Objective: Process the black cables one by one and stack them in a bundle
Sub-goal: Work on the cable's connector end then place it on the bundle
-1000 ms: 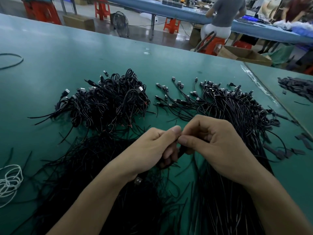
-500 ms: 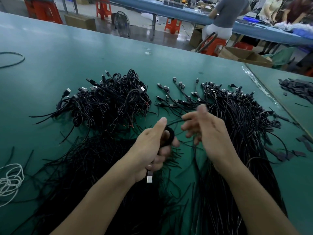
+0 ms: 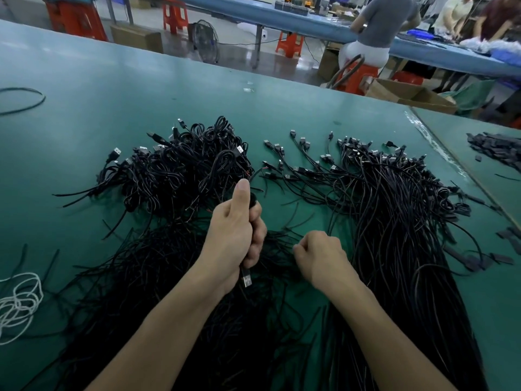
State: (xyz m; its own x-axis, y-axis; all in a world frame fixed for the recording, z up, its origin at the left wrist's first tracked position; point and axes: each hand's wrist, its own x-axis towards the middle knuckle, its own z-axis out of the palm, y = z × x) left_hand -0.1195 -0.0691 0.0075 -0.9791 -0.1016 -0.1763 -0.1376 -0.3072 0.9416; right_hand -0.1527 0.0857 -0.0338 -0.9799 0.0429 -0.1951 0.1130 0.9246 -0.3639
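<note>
Black cable (image 3: 253, 198): folded up inside the left fist, held above the table between the two heaps; its silver plug (image 3: 246, 278) sticks out below.
Left hand (image 3: 234, 238): clenched around that cable, thumb upright.
Right hand (image 3: 317, 253): fingers curled, down on the loose cables (image 3: 169, 277); cannot tell whether it grasps one.
Coiled heap (image 3: 183, 170): far left.
Straight cables (image 3: 394, 210): right.
Table (image 3: 112, 94): green.

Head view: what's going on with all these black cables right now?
A person works at a green table sorting black USB cables. Their left hand grips one coiled cable, its USB plug hanging below the fist. The right hand is down among the loose straight cables, fingers curled; whether it pinches one is unclear. A heap of finished coils lies beyond the left hand.
</note>
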